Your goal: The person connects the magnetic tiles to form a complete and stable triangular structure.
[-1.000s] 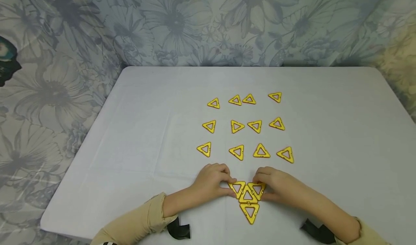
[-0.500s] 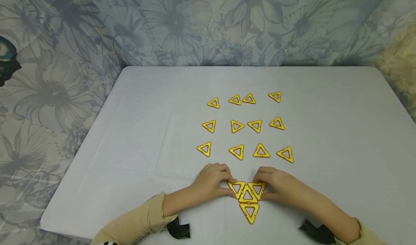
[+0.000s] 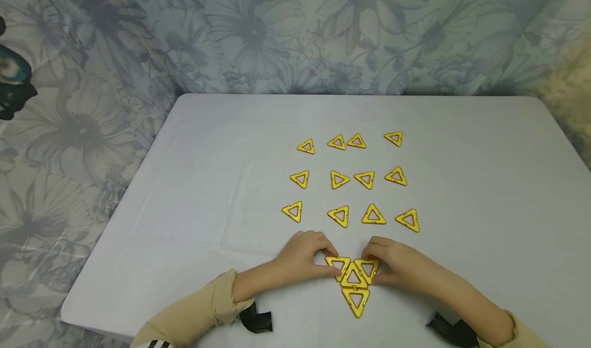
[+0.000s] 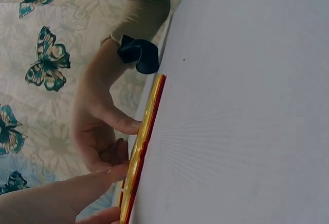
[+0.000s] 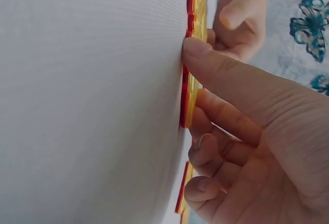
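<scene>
Four yellow, red-edged magnetic triangle tiles lie joined flat at the front of the table, so several pieces form one shape. My left hand (image 3: 307, 255) pinches the upper left triangle tile (image 3: 339, 258), forefinger at its outer corner and thumb overlapping its lower side. On the other side my right hand (image 3: 397, 263) holds the upper right triangle tile (image 3: 368, 261) between thumb and fingers. Between these sits the centre tile (image 3: 354, 285), point up; a lower tile (image 3: 355, 291) hangs off its base, point toward me. In the right wrist view, my thumb presses the tile edge (image 5: 185, 90).
Behind my hands, several loose yellow triangle tiles lie in three rough rows, among them a front one (image 3: 373, 220) and a back one (image 3: 306, 150). The white table (image 3: 184, 194) meets a flowered wall covering (image 3: 258, 35). Black straps (image 3: 256, 321) hang near both forearms.
My left thumb has slid slightly right, onto the upper left tile. The right hand keeps its hold, the joined tiles stay together, and the head view has shifted a little.
</scene>
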{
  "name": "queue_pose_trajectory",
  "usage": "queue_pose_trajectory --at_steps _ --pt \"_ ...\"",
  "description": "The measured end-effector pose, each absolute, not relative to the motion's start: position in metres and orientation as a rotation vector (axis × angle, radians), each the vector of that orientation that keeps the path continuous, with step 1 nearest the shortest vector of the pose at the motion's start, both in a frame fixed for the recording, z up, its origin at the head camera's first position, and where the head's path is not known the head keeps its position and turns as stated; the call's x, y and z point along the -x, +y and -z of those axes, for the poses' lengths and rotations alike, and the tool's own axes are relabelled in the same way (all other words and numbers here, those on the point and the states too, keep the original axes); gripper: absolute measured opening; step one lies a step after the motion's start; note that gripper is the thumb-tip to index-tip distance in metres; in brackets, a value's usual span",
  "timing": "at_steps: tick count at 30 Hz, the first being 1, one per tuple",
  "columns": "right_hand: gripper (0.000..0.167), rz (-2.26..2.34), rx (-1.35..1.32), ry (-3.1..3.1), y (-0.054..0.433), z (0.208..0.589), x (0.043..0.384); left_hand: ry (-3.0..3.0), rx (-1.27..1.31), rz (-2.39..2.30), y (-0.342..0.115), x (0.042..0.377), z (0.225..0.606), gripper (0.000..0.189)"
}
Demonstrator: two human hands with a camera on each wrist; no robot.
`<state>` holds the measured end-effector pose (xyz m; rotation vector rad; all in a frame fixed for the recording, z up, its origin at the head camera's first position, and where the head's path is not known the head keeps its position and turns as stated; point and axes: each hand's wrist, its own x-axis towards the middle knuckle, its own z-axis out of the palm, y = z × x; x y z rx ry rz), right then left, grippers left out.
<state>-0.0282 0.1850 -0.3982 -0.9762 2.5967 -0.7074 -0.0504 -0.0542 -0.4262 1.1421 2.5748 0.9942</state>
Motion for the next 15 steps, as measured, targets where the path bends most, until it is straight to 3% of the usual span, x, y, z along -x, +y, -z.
queue_pose_trajectory --at_steps 9,15 --pt "0.032 0.716 0.949 2.6 0.186 0.398 0.026 2.57 -1.115 -1.1 -0.05 0.064 0.418 0.024" --pt "0.033 0.704 0.935 2.589 0.186 0.397 0.028 2.894 -1.362 -0.639 -0.042 0.091 0.404 0.035"
